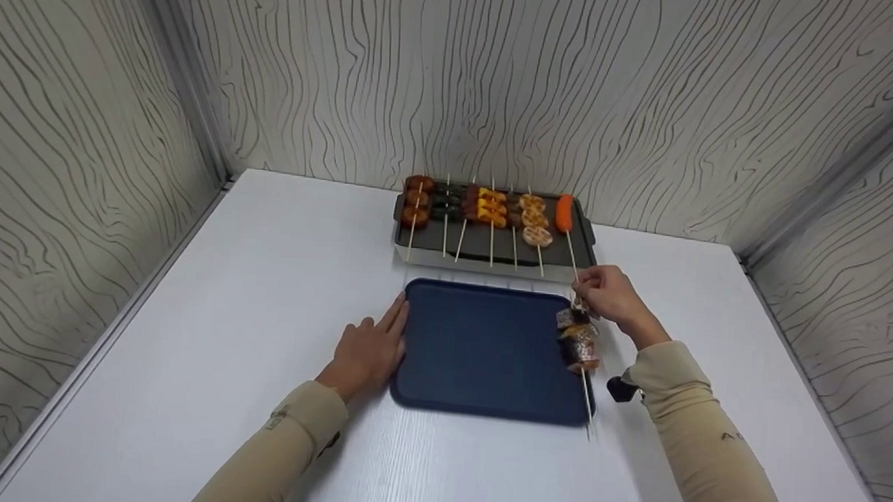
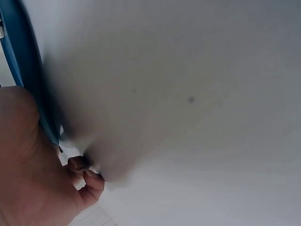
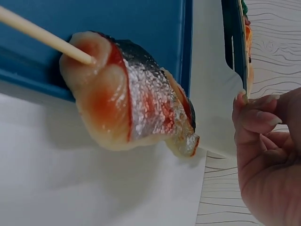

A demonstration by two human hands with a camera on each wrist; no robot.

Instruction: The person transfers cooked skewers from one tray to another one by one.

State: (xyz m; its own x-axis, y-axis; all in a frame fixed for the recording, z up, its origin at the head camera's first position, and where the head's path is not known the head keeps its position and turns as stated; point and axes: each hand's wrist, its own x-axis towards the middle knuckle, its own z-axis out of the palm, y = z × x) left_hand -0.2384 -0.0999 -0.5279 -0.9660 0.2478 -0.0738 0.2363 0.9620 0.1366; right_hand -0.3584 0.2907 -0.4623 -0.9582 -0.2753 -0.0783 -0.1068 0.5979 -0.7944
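Note:
A dark blue tray (image 1: 488,349) lies on the white table. My left hand (image 1: 369,352) rests at its left edge with the fingers extended along the rim. Across the right edge of the tray lies a skewer of fish chunks (image 1: 581,348) with silvery skin, its stick pointing toward me. Just beyond that fish, my right hand (image 1: 605,292) pinches the lower end of the stick of an orange sausage skewer (image 1: 564,213). The sausage itself lies at the right end of a dark grill pan (image 1: 558,253). In the right wrist view, the fish chunks (image 3: 141,96) loom close beside my curled fingers.
Several other skewers stand side by side on the pan: brown round pieces (image 1: 417,198), dark green pieces (image 1: 446,205), yellow pieces (image 1: 492,208) and pale slices (image 1: 534,221) among them. Wood-grain patterned panels (image 1: 452,80) enclose the table at the back and sides.

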